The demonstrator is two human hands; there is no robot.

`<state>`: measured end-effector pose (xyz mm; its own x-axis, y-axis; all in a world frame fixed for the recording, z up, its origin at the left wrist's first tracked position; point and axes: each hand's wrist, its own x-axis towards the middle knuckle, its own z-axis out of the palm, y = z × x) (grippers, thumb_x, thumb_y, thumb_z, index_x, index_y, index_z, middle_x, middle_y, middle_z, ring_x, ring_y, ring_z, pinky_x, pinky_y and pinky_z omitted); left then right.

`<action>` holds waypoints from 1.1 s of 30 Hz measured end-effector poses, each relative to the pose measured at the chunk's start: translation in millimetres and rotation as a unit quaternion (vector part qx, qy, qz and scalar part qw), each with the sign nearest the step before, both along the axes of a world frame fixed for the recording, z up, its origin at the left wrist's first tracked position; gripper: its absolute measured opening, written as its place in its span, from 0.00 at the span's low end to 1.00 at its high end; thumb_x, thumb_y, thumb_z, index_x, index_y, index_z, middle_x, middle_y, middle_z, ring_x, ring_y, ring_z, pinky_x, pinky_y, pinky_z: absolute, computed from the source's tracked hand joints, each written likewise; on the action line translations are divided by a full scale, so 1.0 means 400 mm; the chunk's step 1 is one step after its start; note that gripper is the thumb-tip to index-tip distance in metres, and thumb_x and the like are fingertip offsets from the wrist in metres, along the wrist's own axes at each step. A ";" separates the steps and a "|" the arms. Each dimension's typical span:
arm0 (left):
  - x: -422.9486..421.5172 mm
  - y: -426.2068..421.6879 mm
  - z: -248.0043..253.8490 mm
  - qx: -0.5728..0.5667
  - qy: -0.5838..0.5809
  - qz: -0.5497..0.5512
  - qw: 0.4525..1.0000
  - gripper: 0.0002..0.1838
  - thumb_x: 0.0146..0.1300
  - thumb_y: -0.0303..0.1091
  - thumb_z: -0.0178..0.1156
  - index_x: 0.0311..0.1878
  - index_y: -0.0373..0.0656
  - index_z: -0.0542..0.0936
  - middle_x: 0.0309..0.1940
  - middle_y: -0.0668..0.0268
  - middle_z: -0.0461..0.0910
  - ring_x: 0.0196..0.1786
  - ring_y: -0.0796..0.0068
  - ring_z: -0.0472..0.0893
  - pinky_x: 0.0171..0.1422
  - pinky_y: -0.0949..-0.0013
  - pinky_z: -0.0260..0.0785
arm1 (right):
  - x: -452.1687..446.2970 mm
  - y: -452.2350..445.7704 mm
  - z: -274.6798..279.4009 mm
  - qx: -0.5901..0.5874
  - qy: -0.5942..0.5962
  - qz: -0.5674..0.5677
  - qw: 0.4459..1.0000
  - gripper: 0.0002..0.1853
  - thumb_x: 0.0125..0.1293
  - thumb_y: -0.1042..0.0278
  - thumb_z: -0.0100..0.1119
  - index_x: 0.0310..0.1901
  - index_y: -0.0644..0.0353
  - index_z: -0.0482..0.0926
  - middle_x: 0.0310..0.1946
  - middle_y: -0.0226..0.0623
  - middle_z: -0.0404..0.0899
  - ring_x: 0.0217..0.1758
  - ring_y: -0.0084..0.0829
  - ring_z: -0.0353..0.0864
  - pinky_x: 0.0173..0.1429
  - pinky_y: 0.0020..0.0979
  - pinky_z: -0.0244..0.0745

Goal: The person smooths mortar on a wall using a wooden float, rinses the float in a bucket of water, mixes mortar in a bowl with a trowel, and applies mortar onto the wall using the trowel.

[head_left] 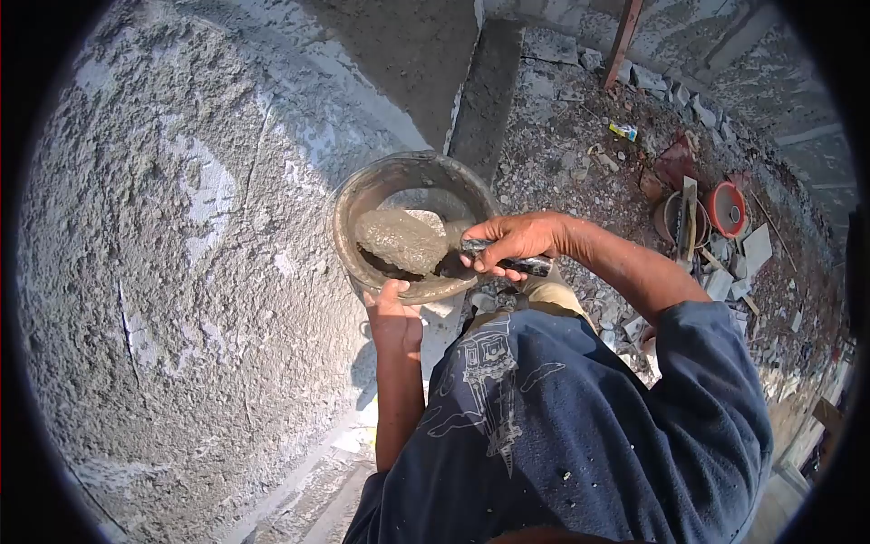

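Note:
My left hand [393, 317] grips the near rim of a round, mortar-smeared basin [348, 238], thumb over the edge and fingers underneath. Closed around the dark handle [530, 264] of a trowel is my right hand [515, 243], at the basin's right side. A heap of wet grey mortar [399, 239] rests on the trowel's blade, over the inside of the basin. Most of the blade is hidden beneath the mortar; a pale strip of it shows at the top.
A rough, mortar-spattered wall [181, 272] stands close on the left. Rubble [562, 136] covers the ground at right, with an orange bucket [728, 209], wooden pieces [687, 218] and broken tiles [757, 249]. A wooden post [623, 41] leans at the back.

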<state>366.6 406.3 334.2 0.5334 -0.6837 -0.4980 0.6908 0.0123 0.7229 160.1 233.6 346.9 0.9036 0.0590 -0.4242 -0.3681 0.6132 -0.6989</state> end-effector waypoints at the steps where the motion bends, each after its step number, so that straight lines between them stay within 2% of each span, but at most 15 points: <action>1: 0.018 0.015 -0.022 -0.003 0.017 -0.016 1.000 0.33 0.51 0.16 0.54 0.65 0.34 0.65 0.57 0.53 0.74 0.59 0.50 0.77 0.61 0.42 0.77 | 0.002 0.014 -0.002 0.027 -0.003 -0.024 0.999 0.12 0.68 0.70 0.59 0.51 0.58 0.73 0.23 0.24 0.72 0.18 0.16 0.70 0.21 0.19 0.66; 5: 0.024 0.009 -0.028 -0.005 0.025 -0.045 0.999 0.31 0.53 0.19 0.54 0.65 0.31 0.67 0.59 0.51 0.76 0.60 0.53 0.78 0.69 0.47 0.72 | 0.007 0.032 -0.014 0.106 -0.048 -0.149 0.982 0.19 0.62 0.73 0.57 0.56 0.55 0.72 0.26 0.26 0.74 0.21 0.17 0.74 0.21 0.22 0.72; 8: 0.051 -0.022 -0.046 0.159 0.032 -0.004 0.987 0.27 0.48 0.20 0.57 0.57 0.34 0.73 0.50 0.57 0.82 0.49 0.58 0.84 0.56 0.60 0.81 | -0.031 -0.039 -0.058 0.183 -0.118 -0.282 0.934 0.23 0.65 0.74 0.57 0.62 0.56 0.70 0.36 0.34 0.79 0.28 0.21 0.81 0.27 0.24 0.79; 11: 0.058 -0.049 -0.110 0.184 0.014 0.062 0.981 0.25 0.47 0.19 0.57 0.53 0.36 0.74 0.45 0.59 0.83 0.44 0.60 0.84 0.51 0.63 0.81 | -0.128 -0.184 -0.009 0.182 -0.132 -0.445 0.867 0.24 0.69 0.72 0.58 0.66 0.55 0.68 0.42 0.39 0.82 0.31 0.26 0.85 0.27 0.25 0.80; 15: 0.051 -0.073 -0.130 0.208 0.079 0.103 0.970 0.26 0.48 0.20 0.54 0.55 0.34 0.74 0.48 0.56 0.81 0.50 0.54 0.83 0.56 0.55 0.80 | -0.354 -0.461 -0.046 0.010 -0.146 -0.623 0.769 0.27 0.71 0.68 0.60 0.70 0.52 0.65 0.40 0.38 0.83 0.30 0.23 0.86 0.27 0.25 0.81; 17: 0.064 -0.059 -0.147 0.211 0.110 0.086 0.967 0.23 0.46 0.20 0.54 0.50 0.33 0.77 0.45 0.57 0.82 0.49 0.56 0.83 0.57 0.56 0.80 | -0.455 -0.585 -0.026 -0.099 -0.087 -0.725 0.676 0.29 0.71 0.65 0.62 0.71 0.51 0.65 0.31 0.28 0.77 0.24 0.17 0.78 0.26 0.21 0.76; 21: 0.016 -0.112 -0.135 0.191 0.191 0.144 0.952 0.27 0.45 0.17 0.52 0.54 0.34 0.78 0.53 0.56 0.82 0.54 0.58 0.83 0.59 0.57 0.79 | -0.580 -0.837 -0.133 -0.346 0.065 -0.815 0.460 0.27 0.70 0.68 0.62 0.67 0.62 0.66 0.30 0.28 0.76 0.25 0.17 0.76 0.27 0.21 0.71; 23: 0.082 0.061 -0.322 0.186 0.219 0.174 0.942 0.31 0.46 0.17 0.52 0.60 0.35 0.76 0.58 0.54 0.80 0.58 0.56 0.81 0.60 0.54 0.79 | -0.535 -0.966 -0.231 -0.368 0.150 -0.847 0.352 0.30 0.68 0.66 0.63 0.67 0.66 0.64 0.32 0.31 0.79 0.25 0.20 0.77 0.28 0.25 0.72; 25: -0.040 -0.127 -0.150 0.202 0.182 0.180 0.945 0.33 0.46 0.17 0.51 0.62 0.34 0.74 0.59 0.54 0.80 0.58 0.54 0.81 0.61 0.52 0.79 | -0.375 -1.085 -0.339 -0.359 0.160 -0.881 0.263 0.32 0.66 0.63 0.66 0.66 0.65 0.64 0.27 0.33 0.78 0.24 0.22 0.77 0.27 0.27 0.71; 26: -0.059 -0.148 -0.142 0.198 0.179 0.191 0.945 0.33 0.46 0.17 0.51 0.63 0.34 0.73 0.60 0.53 0.79 0.59 0.52 0.80 0.61 0.51 0.79 | -0.247 -1.127 -0.350 -0.341 0.243 -0.869 0.264 0.33 0.63 0.64 0.64 0.65 0.69 0.63 0.31 0.42 0.81 0.29 0.32 0.82 0.32 0.34 0.76; 27: -0.069 -0.151 -0.161 0.194 0.185 0.199 0.943 0.33 0.46 0.17 0.51 0.63 0.34 0.73 0.60 0.53 0.79 0.59 0.52 0.80 0.61 0.50 0.79 | -0.102 -1.201 -0.406 -0.440 0.378 -0.799 0.155 0.32 0.61 0.65 0.61 0.65 0.68 0.64 0.36 0.50 0.81 0.34 0.42 0.84 0.37 0.40 0.77; 28: -0.070 -0.143 -0.179 0.193 0.190 0.203 0.941 0.33 0.46 0.17 0.51 0.63 0.34 0.73 0.60 0.53 0.79 0.59 0.52 0.80 0.62 0.50 0.78 | 0.072 -1.255 -0.453 -0.325 0.294 -0.843 0.311 0.30 0.60 0.66 0.61 0.65 0.64 0.68 0.38 0.53 0.81 0.38 0.48 0.84 0.43 0.44 0.77; 30: -0.062 -0.124 -0.194 0.204 0.190 0.194 0.941 0.33 0.46 0.17 0.52 0.63 0.34 0.72 0.59 0.53 0.79 0.60 0.52 0.80 0.63 0.48 0.77 | 0.314 -1.215 -0.259 -0.308 0.095 -0.654 0.684 0.24 0.61 0.68 0.60 0.59 0.61 0.70 0.33 0.46 0.78 0.35 0.38 0.82 0.42 0.41 0.76; 31: -0.055 -0.132 -0.205 0.201 0.179 0.182 0.946 0.33 0.46 0.17 0.52 0.63 0.33 0.72 0.59 0.53 0.79 0.59 0.52 0.80 0.62 0.49 0.78 | 0.393 -1.121 -0.154 -0.435 -0.016 -0.614 0.658 0.24 0.62 0.70 0.61 0.59 0.60 0.68 0.30 0.41 0.76 0.31 0.34 0.80 0.40 0.37 0.75; 33: -0.072 -0.200 -0.167 0.198 0.163 0.157 0.954 0.33 0.46 0.17 0.53 0.63 0.33 0.72 0.58 0.52 0.79 0.58 0.52 0.81 0.61 0.49 0.80 | 0.404 -0.916 0.056 -0.411 -0.204 -0.545 0.702 0.26 0.64 0.70 0.62 0.62 0.60 0.65 0.32 0.43 0.76 0.31 0.33 0.78 0.40 0.37 0.74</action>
